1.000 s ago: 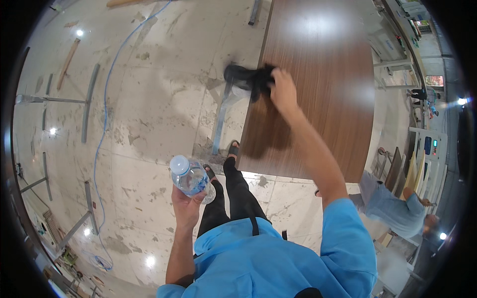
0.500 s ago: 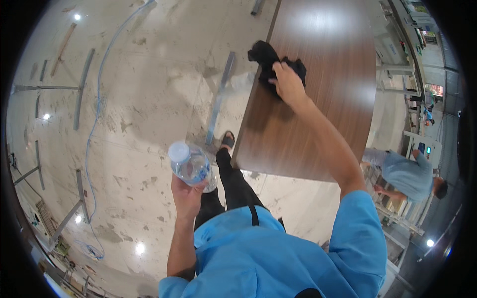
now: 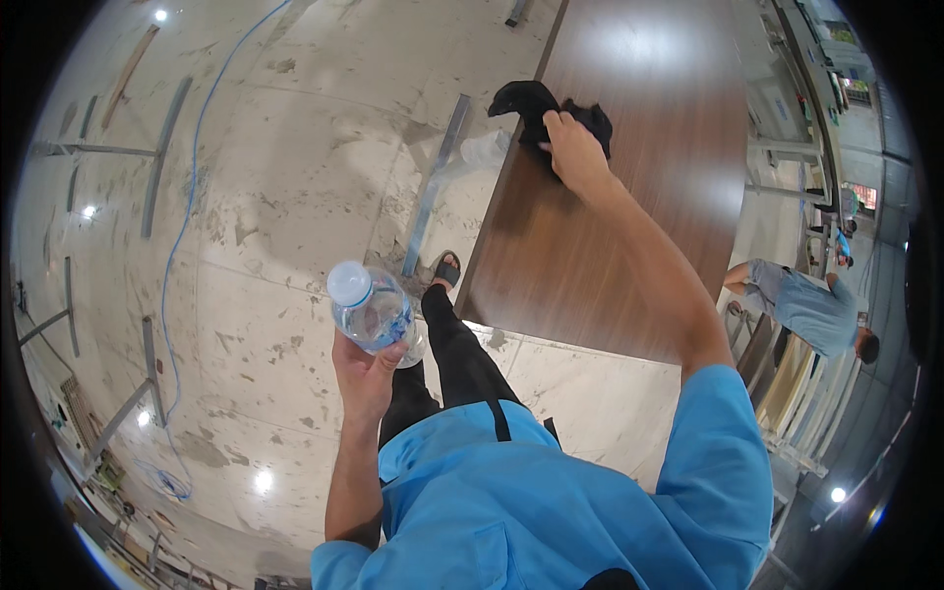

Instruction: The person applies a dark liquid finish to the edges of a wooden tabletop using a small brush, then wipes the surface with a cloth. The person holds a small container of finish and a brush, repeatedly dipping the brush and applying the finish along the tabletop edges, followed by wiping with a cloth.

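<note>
A clear plastic bottle [image 3: 379,313] with a pale cap is in my left hand [image 3: 364,379], its fingers wrapped round the side. I hold it over the floor, to the left of the table. My right arm reaches out over the brown wood-grain tabletop [image 3: 639,226]. There my right hand [image 3: 578,152] grips a bunched black cloth [image 3: 531,106]. One end of that cloth sticks out past the tabletop's left edge; the rest lies under and beside my fingers. My palm hides part of it.
Metal bars [image 3: 435,187] lie on or stand just above the stained pale floor at left. A blue hose [image 3: 187,211] runs along the floor. At right, another person [image 3: 811,305] in a grey-blue shirt is beside white racks. My sandalled foot [image 3: 447,267] is near the table corner.
My right hand and the black cloth have shifted slightly right, and the cloth's left end has changed shape. The bottle is a little higher. The other person has turned and moved.
</note>
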{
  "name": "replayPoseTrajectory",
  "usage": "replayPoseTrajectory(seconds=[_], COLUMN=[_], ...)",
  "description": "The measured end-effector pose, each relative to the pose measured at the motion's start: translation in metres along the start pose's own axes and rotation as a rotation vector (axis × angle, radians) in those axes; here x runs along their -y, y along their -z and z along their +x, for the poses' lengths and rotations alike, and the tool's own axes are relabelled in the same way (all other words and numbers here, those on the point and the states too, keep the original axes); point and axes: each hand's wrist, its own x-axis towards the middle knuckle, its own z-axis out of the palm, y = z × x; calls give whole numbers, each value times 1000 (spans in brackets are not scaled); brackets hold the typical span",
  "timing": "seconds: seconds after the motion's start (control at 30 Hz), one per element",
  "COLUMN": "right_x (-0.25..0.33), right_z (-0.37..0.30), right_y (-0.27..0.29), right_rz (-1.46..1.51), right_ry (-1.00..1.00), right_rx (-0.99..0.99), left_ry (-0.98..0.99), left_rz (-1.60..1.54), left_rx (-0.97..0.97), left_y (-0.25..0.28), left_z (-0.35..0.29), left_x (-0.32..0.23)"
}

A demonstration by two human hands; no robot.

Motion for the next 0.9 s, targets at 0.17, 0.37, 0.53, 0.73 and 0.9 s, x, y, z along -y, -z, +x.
replayPoseTrajectory(seconds=[0.17, 0.37, 0.53, 0.73, 0.9], right_x=[-11, -5, 5, -9, 7], right_z=[5, 9, 0, 16, -7], right_y=[-9, 0, 6, 11, 13], right_rz=[-44, -19, 45, -24, 69], right_ry=[-18, -20, -23, -90, 159], right_rx=[-32, -116, 5, -199, -64], left_ry=[16, 10, -10, 16, -25], left_rz=[-47, -52, -61, -43, -7], left_rx=[20, -7, -36, -36, -63], left_y=[-1, 1, 4, 5, 1], left_z=[-4, -10, -15, -19, -17], left_x=[2, 4, 4, 6, 4])
